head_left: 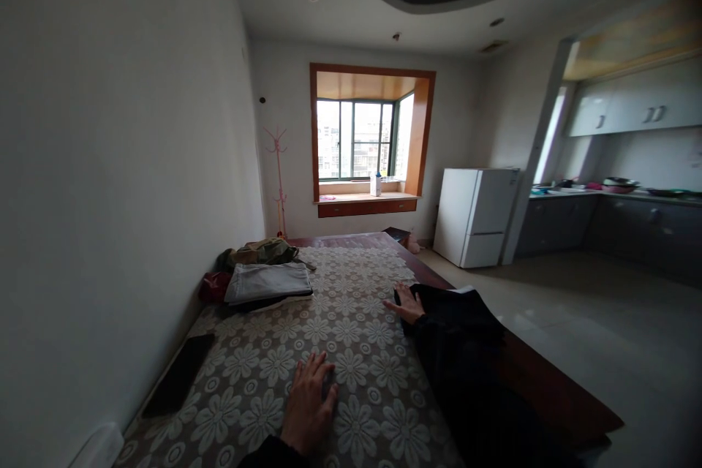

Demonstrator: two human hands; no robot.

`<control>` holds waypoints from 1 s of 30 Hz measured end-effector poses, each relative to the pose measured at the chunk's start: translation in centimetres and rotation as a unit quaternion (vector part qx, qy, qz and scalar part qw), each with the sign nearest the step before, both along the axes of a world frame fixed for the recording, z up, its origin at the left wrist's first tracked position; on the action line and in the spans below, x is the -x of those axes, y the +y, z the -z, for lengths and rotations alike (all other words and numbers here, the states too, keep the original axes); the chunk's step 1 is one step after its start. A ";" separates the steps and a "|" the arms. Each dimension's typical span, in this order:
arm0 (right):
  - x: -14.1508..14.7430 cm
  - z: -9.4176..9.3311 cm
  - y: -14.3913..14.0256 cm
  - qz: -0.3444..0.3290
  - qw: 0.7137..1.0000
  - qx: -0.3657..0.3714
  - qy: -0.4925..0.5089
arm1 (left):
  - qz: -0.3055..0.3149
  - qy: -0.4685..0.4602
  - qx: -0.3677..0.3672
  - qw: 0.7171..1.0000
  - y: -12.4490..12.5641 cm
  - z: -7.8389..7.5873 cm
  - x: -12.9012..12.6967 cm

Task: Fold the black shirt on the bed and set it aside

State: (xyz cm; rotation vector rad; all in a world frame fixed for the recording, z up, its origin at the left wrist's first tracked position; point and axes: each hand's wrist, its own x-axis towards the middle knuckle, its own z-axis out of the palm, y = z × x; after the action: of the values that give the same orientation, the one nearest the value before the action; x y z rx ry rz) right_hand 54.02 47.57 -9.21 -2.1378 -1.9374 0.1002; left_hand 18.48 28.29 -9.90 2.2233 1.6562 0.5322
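Observation:
My left hand (310,404) rests over the flowered tablecloth (241,362), fingers spread, holding nothing. Farther forward on the right, my right hand (406,303) lies with its fingers apart at the left edge of a folded black cloth (461,307), which looks like a garment. My dark right sleeve covers part of that cloth. A folded grey garment (268,283) lies on a dark one at the far left of the table.
Behind the grey garment sit an olive bundle (268,252) and a dark red item (213,287). A flat black object (180,374) lies by the left wall. The bare wooden table edge (564,387) runs along the right. A white fridge (474,216) stands beyond.

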 end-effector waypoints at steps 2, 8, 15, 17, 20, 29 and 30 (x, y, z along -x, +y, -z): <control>-2.3 -1.1 -0.6 0.010 1.000 -0.008 0.005 | 0.001 0.003 -0.001 1.000 -0.1 0.0 0.0; -9.6 -0.3 -3.5 0.115 0.991 -0.003 -0.070 | -0.003 0.003 -0.004 1.000 -0.1 -0.1 -0.1; -10.5 0.9 -2.5 0.127 0.987 0.075 -0.070 | -0.007 -0.007 -0.004 1.000 -0.3 -0.5 -0.3; -10.3 0.7 -2.4 0.122 0.986 0.086 -0.067 | -0.014 -0.003 -0.013 1.000 -0.5 -0.6 -0.5; -10.2 0.7 -2.3 0.129 0.986 0.073 -0.077 | -0.024 0.008 -0.032 0.999 -0.9 -0.7 -0.7; -10.6 1.5 -1.8 0.122 0.983 0.089 -0.108 | 0.104 -0.015 0.079 0.991 4.7 -4.4 3.0; -10.7 1.5 -1.8 0.121 0.982 0.092 -0.112 | 0.112 -0.043 0.089 0.989 5.8 -4.6 3.6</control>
State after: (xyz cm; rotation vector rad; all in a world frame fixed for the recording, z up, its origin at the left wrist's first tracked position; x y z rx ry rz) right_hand 64.67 45.75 -10.76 -2.5905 -1.8244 -0.0091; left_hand 14.91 34.08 -5.32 2.1849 1.3344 0.4004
